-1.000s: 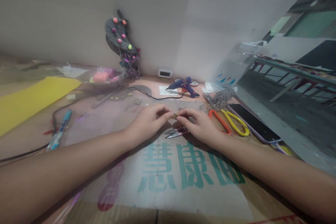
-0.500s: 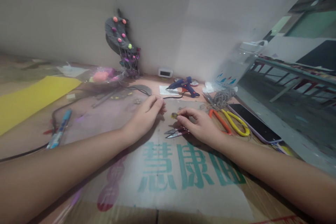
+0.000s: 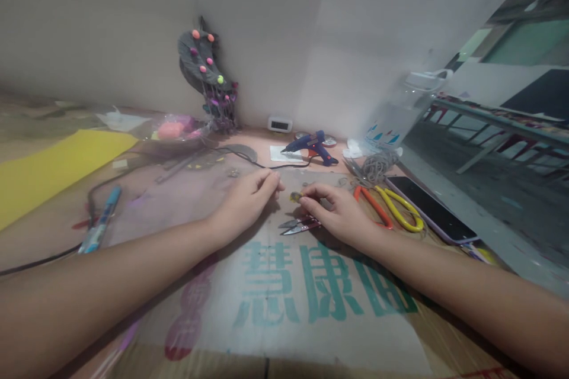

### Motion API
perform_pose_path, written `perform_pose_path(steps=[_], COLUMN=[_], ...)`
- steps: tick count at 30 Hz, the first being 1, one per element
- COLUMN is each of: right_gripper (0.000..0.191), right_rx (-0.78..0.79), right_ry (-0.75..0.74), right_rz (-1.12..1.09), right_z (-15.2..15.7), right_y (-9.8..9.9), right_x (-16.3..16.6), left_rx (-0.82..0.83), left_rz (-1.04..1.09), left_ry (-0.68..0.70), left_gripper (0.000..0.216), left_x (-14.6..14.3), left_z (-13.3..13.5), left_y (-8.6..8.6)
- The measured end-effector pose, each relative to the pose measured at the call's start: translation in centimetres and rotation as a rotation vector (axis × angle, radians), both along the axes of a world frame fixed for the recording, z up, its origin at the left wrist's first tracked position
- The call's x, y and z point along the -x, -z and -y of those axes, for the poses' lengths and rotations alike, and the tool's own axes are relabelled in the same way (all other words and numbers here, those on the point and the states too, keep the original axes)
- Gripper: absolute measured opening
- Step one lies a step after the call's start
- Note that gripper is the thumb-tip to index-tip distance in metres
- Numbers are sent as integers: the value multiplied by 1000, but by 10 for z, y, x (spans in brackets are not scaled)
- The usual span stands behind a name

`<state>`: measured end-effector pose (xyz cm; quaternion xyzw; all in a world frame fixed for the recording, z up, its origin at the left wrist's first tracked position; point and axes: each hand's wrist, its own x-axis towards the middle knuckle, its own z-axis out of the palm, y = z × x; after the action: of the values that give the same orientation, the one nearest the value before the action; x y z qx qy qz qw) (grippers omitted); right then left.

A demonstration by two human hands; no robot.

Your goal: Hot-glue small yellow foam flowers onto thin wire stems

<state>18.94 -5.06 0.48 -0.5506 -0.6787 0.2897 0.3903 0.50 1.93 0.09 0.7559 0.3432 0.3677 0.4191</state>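
We are pinching a small yellow-and-grey piece (image 3: pixel 295 196) between the thumb and forefinger of our right hand (image 3: pixel 336 211), and it is poking out past those fingertips into the gap between our two hands. Our left hand (image 3: pixel 251 201) is hovering just across that gap, apart from the piece, its fingers curling inward beside the thumb; we cannot tell whether anything is sitting inside them. Small snips (image 3: pixel 294 226) are lying just below the right fingertips, blades pointing toward the left hand, their other end hiding behind the right hand. To the right of that hand, an orange handle (image 3: pixel 374 208) and a yellow handle (image 3: pixel 415 226) are lying close by, with a phone (image 3: pixel 429 207) resting beyond them. Ahead of both hands, a blue glue gun (image 3: pixel 311 145) is lying on the surface (image 3: pixel 262 141). Under our forearms a printed sheet (image 3: pixel 267 340) is spreading, and a blue pen (image 3: pixel 103 219) is lying well left of our left hand.
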Motion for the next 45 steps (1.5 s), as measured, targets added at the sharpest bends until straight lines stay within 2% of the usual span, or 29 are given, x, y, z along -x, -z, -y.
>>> perform_pose_path(steps=[5,10,13,17,21,28,35,39,45], right_gripper=[12,12,13,13,13,16,15,17,15], right_rx=[-15,-70,-87,-96,-110,-72,-56,-18,50], right_ry=[-13,6,1,-4,-15,-37,-21,-12,-16], right_rz=[2,64,71,91,108,53,60,15,-76], right_z=[-1,-2,-2,-2,-2,-2,-3,-2,-2], right_y=[2,3,2,1,1,1,2,0,-2], right_x=[-2,-3,-3,-4,-4,-4,-4,-3,-1], left_rx=[9,-29,-33,-57,-64,-160,-197,-154,-89], left_rz=[-19,-42,-52,-57,-92,-137,-132,-115,-114], left_ry=[25,-16,-9,66,122,82,125,118,116], left_gripper=[26,17,20,30,27,19,27,31,24], left_x=[-1,-1,-2,-1,-1,-1,0,0,-2], left_z=[1,2,2,2,6,11,8,6,6], left_y=[-1,-5,-5,-3,-5,-10,-6,-4,-4])
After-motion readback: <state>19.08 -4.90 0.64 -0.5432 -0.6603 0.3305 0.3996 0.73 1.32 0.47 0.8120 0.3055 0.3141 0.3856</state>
